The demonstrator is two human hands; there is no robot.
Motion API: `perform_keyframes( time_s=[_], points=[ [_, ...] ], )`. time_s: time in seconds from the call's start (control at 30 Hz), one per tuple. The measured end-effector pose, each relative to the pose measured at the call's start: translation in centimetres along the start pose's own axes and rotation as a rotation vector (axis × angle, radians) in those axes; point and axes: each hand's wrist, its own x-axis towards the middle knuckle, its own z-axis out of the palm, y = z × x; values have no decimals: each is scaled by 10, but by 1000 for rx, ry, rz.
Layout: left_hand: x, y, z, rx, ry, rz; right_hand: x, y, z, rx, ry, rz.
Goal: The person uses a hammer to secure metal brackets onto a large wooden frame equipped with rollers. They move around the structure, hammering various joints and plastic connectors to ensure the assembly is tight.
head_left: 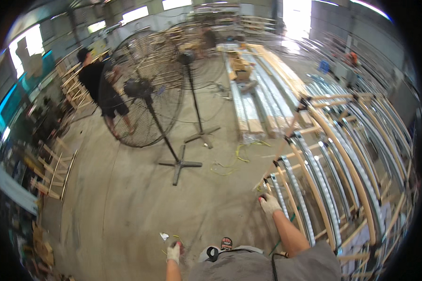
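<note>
My left hand point(174, 252), in a pale work glove with a reddish patch near the fingers, hangs low over the concrete floor. A small white scrap point(164, 236) and a thin yellow strand lie beside it; its fingers are too blurred to read. Farther right, my right hand point(269, 204), also gloved, is beside the near left end of a large rack point(333, 136) of pale wooden and silvery metal lengths with black joints. Its fingers look curled, with red at the tips. Whether they touch the rack or hold anything small cannot be made out.
Two black pedestal fans point(178, 165) stand ahead on cross-shaped feet. Beyond them lie long wrapped bundles point(263, 105) with an open cardboard box point(241, 70) on top. Yellow strapping point(239, 154) trails on the floor. A person in dark clothes point(96, 82) stands left; wooden frames point(56, 171) sit nearer.
</note>
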Motion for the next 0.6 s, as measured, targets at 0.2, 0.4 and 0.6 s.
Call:
perform_keyframes(
  time_s=[0.2,0.4,0.6],
  points=[
    [63,-18,-20,103,201,-260,24,89,75,-63,-219,225],
    [69,-48,4,603,46,-702,7,275,109,-408,-238,441],
    [170,-20,72,790,-163,-672,117,210,88,-62,-247,735]
  ],
)
